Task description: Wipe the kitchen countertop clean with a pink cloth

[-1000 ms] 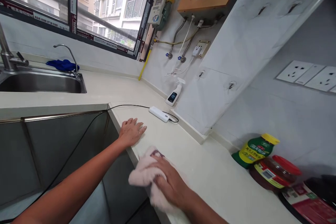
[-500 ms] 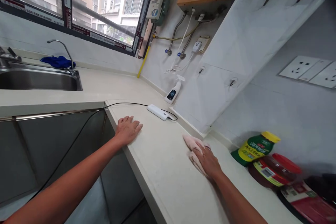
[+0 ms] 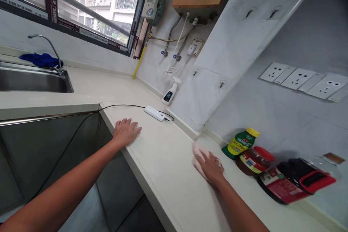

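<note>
My right hand presses a pale pink cloth against the white countertop, its fingers laid over the cloth. The cloth is partly hidden under the palm. Flat on the counter near its front edge rests my left hand, fingers spread and holding nothing. Beyond it lies a white power bank with a black cable plugged in. A white spray bottle leans by the wall behind that.
Along the right wall stand a green bottle with a yellow cap, a red-lidded jar and a larger dark jar with a red handle. At the left are a steel sink and a blue cloth. The black cable hangs over the counter's edge.
The view has turned to the right, bringing more sockets and jars in. My right hand and the cloth have shifted nearer the jars along the counter. My left hand stays planted.
</note>
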`<state>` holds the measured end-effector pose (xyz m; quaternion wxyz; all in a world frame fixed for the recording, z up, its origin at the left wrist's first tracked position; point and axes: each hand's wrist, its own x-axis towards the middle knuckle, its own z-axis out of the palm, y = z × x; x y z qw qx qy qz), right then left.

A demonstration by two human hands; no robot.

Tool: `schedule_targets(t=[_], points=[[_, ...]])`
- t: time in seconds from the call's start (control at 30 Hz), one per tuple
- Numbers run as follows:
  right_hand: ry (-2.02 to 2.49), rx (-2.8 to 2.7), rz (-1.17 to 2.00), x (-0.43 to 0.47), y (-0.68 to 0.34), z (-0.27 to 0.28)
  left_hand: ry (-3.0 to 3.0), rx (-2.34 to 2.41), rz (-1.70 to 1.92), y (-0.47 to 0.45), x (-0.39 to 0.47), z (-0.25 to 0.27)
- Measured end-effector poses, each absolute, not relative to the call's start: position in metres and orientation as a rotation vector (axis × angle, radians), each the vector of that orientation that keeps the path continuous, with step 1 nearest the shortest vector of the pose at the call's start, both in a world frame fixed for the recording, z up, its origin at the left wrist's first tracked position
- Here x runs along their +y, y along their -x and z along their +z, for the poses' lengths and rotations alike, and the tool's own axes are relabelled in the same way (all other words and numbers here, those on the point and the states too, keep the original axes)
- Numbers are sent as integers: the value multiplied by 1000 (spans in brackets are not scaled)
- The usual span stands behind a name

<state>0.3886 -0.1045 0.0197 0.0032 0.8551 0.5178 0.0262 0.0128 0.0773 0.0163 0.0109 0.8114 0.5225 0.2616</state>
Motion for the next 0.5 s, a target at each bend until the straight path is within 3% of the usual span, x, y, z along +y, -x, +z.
schedule_targets(t=[0.23,0.5], points=[[-2271,2217,40,-96,-254,26,-2546,1634,704,-11,76,22],[-1963,2589,-138,-205,-205,33,-2602,1506,597,-33,35,31]])
